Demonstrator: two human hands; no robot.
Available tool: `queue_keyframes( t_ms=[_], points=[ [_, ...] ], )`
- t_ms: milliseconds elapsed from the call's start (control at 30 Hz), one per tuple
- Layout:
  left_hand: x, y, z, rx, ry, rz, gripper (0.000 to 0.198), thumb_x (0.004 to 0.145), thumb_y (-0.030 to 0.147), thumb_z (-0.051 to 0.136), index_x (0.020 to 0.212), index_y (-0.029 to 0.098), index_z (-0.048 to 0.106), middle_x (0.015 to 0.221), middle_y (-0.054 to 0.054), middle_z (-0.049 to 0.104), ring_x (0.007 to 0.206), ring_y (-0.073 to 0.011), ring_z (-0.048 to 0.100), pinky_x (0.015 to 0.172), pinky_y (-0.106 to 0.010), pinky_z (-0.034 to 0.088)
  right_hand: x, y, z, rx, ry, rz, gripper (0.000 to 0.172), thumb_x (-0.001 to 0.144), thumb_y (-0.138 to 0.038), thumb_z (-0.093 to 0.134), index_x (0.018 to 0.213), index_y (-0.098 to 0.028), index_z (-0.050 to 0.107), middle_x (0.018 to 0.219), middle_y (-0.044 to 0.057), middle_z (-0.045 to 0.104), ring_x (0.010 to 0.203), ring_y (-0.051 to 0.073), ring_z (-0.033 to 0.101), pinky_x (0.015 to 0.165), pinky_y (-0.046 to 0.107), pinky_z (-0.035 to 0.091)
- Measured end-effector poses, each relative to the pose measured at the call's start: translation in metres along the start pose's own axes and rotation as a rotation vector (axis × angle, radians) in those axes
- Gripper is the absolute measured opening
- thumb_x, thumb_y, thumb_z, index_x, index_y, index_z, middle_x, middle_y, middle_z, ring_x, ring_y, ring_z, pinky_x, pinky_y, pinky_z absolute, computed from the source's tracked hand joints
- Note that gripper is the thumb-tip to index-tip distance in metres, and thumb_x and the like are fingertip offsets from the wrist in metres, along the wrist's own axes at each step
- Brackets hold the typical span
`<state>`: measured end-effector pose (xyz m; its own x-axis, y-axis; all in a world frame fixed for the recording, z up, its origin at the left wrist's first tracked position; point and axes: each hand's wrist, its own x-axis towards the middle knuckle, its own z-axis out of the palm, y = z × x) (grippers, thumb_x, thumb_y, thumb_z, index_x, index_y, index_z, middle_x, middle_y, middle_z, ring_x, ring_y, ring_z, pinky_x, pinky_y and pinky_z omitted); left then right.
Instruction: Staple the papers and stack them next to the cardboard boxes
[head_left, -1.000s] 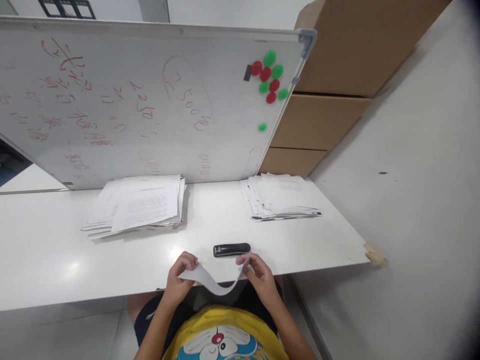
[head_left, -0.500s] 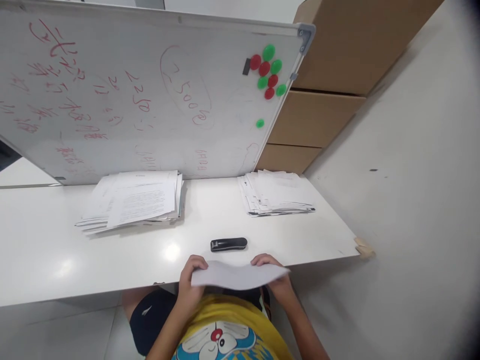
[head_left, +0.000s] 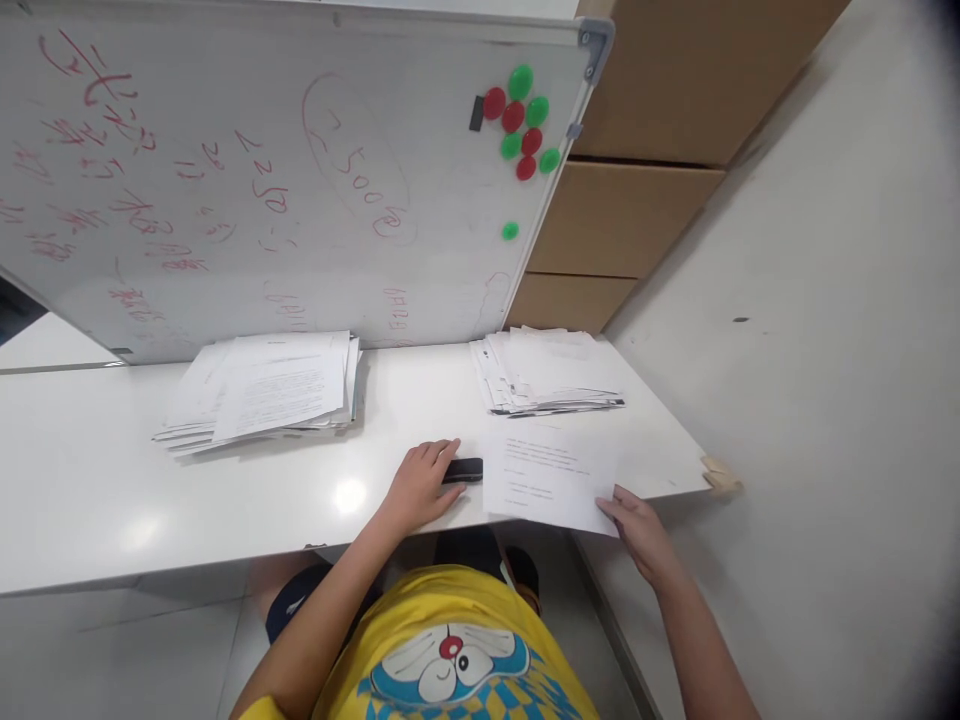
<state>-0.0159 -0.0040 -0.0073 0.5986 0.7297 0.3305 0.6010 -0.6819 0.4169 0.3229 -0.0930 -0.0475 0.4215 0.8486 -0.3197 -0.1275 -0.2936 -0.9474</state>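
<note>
My left hand (head_left: 421,488) lies over the left end of a black stapler (head_left: 466,470) on the table, fingers on its far side and thumb on its near side. The stapler's right end shows between them. At the right, my right hand (head_left: 636,525) pinches the lower right corner of paper (head_left: 551,475) with printed lines on it. That paper is spread out near the table's front edge, its left edge close to the stapler. Whether it is one sheet or more, I cannot tell.
Two paper stacks stand at the back of the white table (head_left: 247,510): a left stack (head_left: 281,385) and a right stack (head_left: 559,370). Behind them leans a whiteboard (head_left: 442,130) with magnets. Cardboard boxes (head_left: 637,215) and a wall (head_left: 810,330) are on the right.
My left hand has let go of the paper and moved onto the stapler. My right hand has carried the paper right and laid it flatter, printed side up.
</note>
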Motion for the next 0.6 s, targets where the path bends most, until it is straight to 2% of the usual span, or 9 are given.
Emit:
queue_keyframes(
  t_ms=[67,133,367,600],
  points=[
    [0.013,-0.008,0.008,0.096,-0.101,0.024,0.038,0.088,0.033,0.054,0.123,0.019,0.052,0.109,-0.012,0.064,0.1,-0.0272,0.058,0.082,-0.041,0.048,0.002,-0.001,-0.003,0.01,-0.075,0.06,0.037,0.056,-0.034,0.078,0.088,-0.018,0.073,0.088,0.01,0.076,0.083,0.029,0.07,0.085,0.044,0.051],
    [0.018,-0.014,0.015,0.145,-0.133,0.026,0.026,0.09,0.032,0.052,0.112,0.018,0.057,0.098,-0.01,0.066,0.091,-0.026,0.06,0.075,-0.039,0.048,0.001,-0.001,-0.004,-0.011,-0.102,0.076,0.036,0.056,-0.034,0.077,0.087,-0.017,0.074,0.088,0.011,0.076,0.082,0.03,0.07,0.085,0.045,0.051],
    [0.016,-0.02,0.026,0.134,-0.093,-0.009,0.024,0.091,0.036,0.051,0.105,0.017,0.056,0.092,-0.009,0.064,0.085,-0.0248,0.06,0.07,-0.036,0.046,-0.004,-0.009,-0.009,-0.073,-0.165,0.074,0.034,0.061,-0.033,0.074,0.089,-0.015,0.074,0.088,0.011,0.076,0.082,0.028,0.07,0.084,0.042,0.049],
    [0.017,-0.021,0.028,0.156,-0.081,0.007,0.024,0.092,0.038,0.051,0.103,0.016,0.056,0.09,-0.009,0.064,0.083,-0.0244,0.06,0.07,-0.035,0.046,-0.006,-0.018,-0.017,-0.217,-0.146,0.084,0.036,0.06,-0.035,0.071,0.09,-0.016,0.075,0.091,0.009,0.076,0.086,0.03,0.069,0.086,0.042,0.049]
  ],
)
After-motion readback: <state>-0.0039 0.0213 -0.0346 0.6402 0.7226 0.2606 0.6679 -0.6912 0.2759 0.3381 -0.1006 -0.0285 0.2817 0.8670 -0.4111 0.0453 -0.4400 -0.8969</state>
